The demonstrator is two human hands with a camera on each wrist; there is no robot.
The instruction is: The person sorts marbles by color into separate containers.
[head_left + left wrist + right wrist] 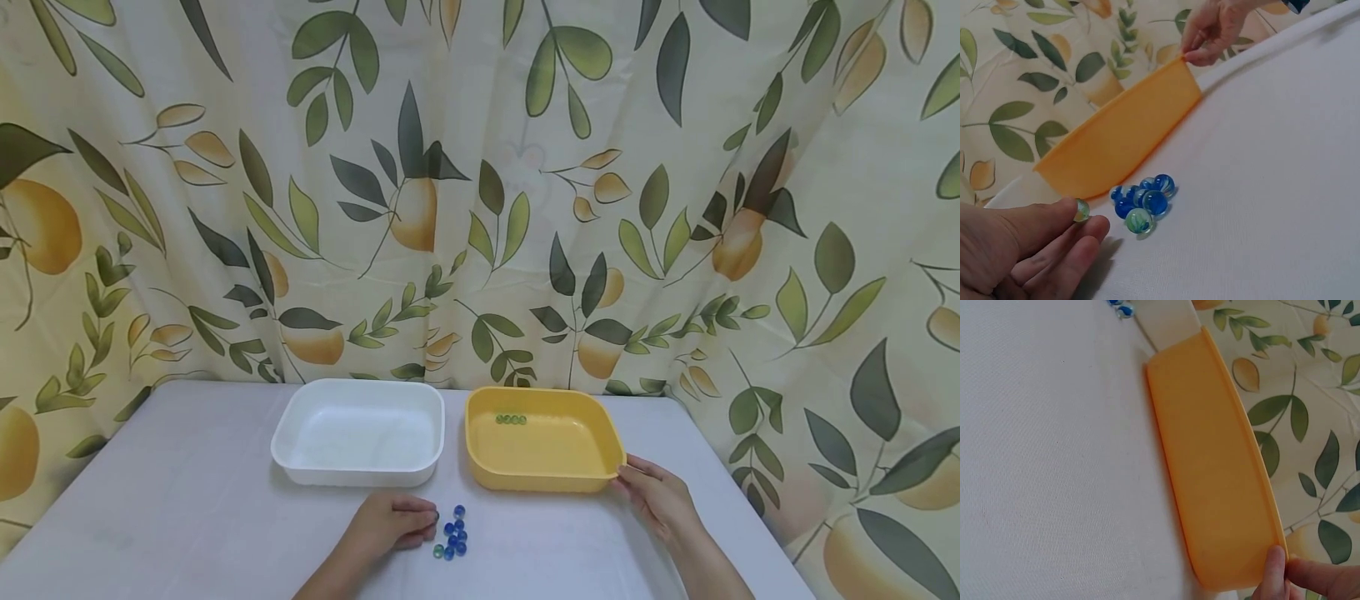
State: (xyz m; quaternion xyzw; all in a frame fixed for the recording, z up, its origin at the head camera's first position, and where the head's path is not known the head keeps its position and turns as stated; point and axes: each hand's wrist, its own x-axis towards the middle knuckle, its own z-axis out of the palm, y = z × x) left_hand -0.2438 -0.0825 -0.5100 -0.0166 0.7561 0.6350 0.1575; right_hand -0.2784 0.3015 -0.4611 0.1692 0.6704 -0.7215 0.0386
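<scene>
My left hand (390, 523) is just left of a small cluster of marbles on the table. Between thumb and fingertips it pinches a greenish glass marble (1082, 210), seen best in the left wrist view. Several blue marbles (461, 536) lie close together beside it, and one green marble (1139, 220) sits at their near edge. At the right, my right hand (663, 500) grips the near right corner of a yellow tray (547, 481), thumb and fingers on its rim. Several green marbles (512, 420) rest in a row inside that tray, toward its back left.
A white tray (360, 478) stands left of the yellow one, with a narrow gap between them. Both are near the back of a table covered in white cloth (187, 500). Behind the table hangs a curtain (480, 208) printed with leaves and fruit.
</scene>
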